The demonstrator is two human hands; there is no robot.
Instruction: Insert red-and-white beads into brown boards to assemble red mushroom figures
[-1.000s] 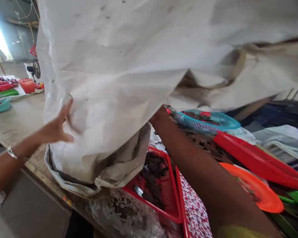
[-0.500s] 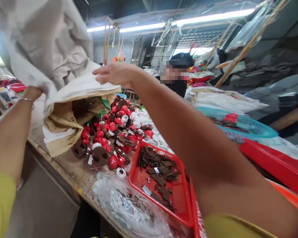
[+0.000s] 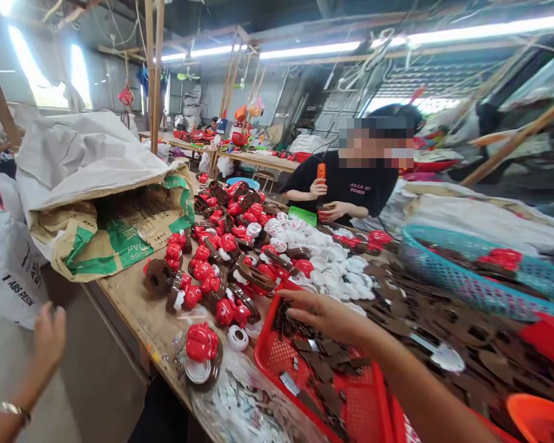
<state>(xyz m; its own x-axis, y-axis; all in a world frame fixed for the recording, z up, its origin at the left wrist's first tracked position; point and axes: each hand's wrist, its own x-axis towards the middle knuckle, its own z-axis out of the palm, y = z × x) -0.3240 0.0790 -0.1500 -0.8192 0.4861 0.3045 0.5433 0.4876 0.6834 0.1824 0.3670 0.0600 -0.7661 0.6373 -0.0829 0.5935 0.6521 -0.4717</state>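
Observation:
My left hand hangs at the table's left side, fingers loosely stretched and holding nothing, close to a white bag printed ABS RESIN. My right hand reaches over the far rim of a red plastic basket, fingers extended and seemingly free of any object. Flat dark-brown pieces lie in that basket. Beyond it spreads a heap of red and brown plastic toy parts. One red-topped part stands apart near the front edge. A white ring-shaped piece sits beside the basket.
A large woven sack lies on the table, its mouth facing the heap. White parts lie behind the basket. A co-worker across the table holds an orange-handled tool. A blue basket stands right; a clear bag in front.
The woven sack, lifted half a second ago, now rests on the table, let go by my left hand. My right hand has come down from beside the sack to the red basket.

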